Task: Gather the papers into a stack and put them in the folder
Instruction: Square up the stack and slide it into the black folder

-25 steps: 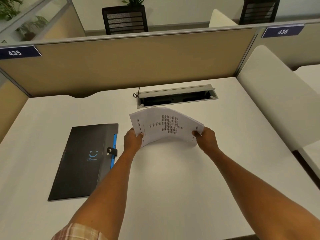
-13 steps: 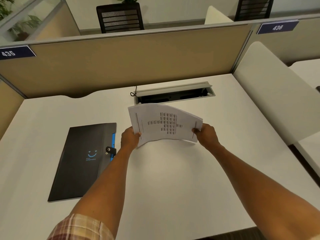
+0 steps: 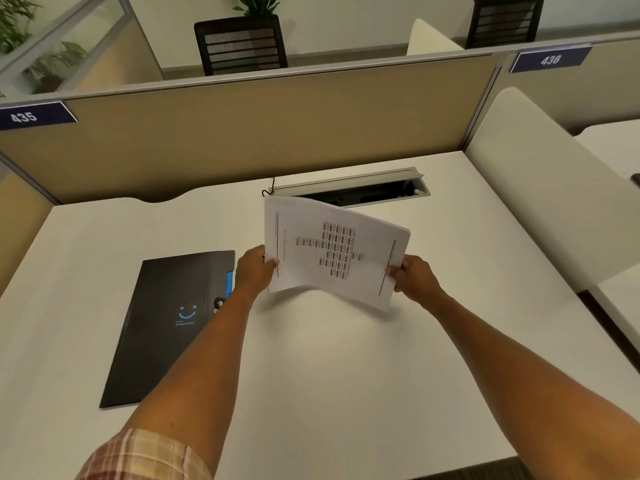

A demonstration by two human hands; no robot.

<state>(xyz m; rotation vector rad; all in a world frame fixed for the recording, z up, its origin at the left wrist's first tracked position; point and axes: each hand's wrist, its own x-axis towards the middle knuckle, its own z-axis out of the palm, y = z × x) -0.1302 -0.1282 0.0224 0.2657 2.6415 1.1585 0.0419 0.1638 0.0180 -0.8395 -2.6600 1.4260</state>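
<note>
Both hands, the left hand (image 3: 255,268) and right hand (image 3: 414,277), clenched the paper stack (image 3: 332,251) by its side edges, just right of the closed black folder (image 3: 166,323) on the worktop (image 3: 346,375).

The papers (image 3: 332,251), a white stack printed with small dark blocks, were tilted above the tabletop (image 3: 329,375), gripped at both side edges. The folder (image 3: 166,327), black with a blue smile, lay closed and flat, left of them.
</note>
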